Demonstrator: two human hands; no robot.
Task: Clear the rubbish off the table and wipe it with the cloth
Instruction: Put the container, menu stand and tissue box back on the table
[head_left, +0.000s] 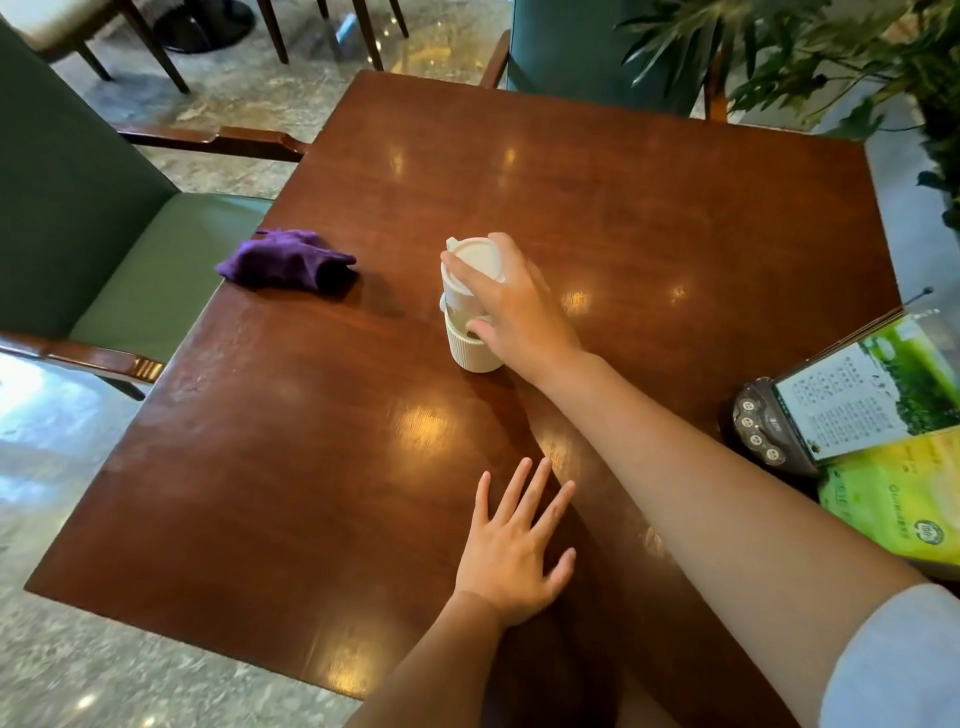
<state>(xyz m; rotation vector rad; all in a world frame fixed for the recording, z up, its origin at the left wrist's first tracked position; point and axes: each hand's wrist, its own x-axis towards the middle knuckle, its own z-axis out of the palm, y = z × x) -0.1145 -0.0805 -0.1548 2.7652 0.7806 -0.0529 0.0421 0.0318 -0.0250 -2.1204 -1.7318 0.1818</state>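
Clearing stage: right hand (511, 312) fingers wrapped round the lidded white cup (470, 306), left hand (511, 545) flat, fingers spread. Purple cloth (285, 265) waits; next lift cup away upright.

A green padded chair (156, 260) stands at the left, a teal chair (587, 47) at the far side, a leafy plant (841, 57) at the upper right, and green leaflets (893, 499) beside a dark button device (758, 431) at the right.
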